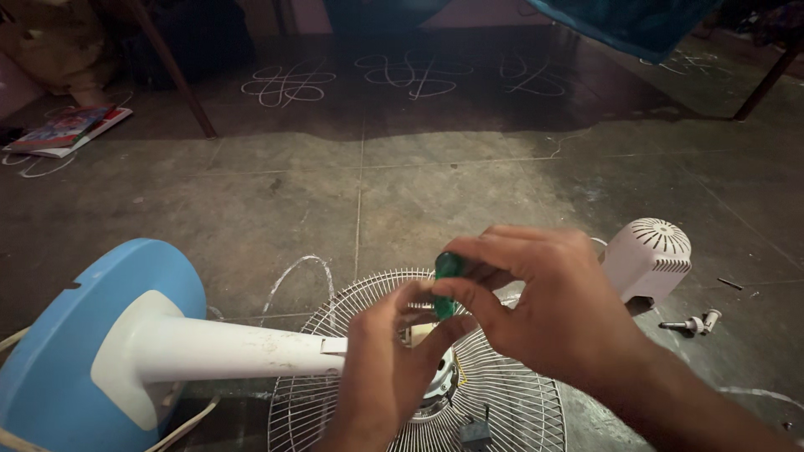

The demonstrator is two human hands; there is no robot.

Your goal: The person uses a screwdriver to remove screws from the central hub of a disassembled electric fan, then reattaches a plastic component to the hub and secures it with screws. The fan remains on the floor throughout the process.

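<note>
Head view. Nearest: left hand [381,368], fingers curled together down at the motor hub [440,381], grip on anything there impossible to tell. Right hand [544,305] just above, thumb and fingers pinching a green screwdriver handle [446,280], upright over the hub, shaft hidden. Beneath both, white wire fan guard [511,410] flat on a worn grey tiled floor [293,201]. White pole [226,347] leading left to a blue round base [59,335]. White motor cover [649,255] near right, small white knob parts [695,322] beside it. Chalk loop patterns [289,84] farther back, books [67,130] far left, wooden legs [172,67] and blue cloth [628,21] beyond.
</note>
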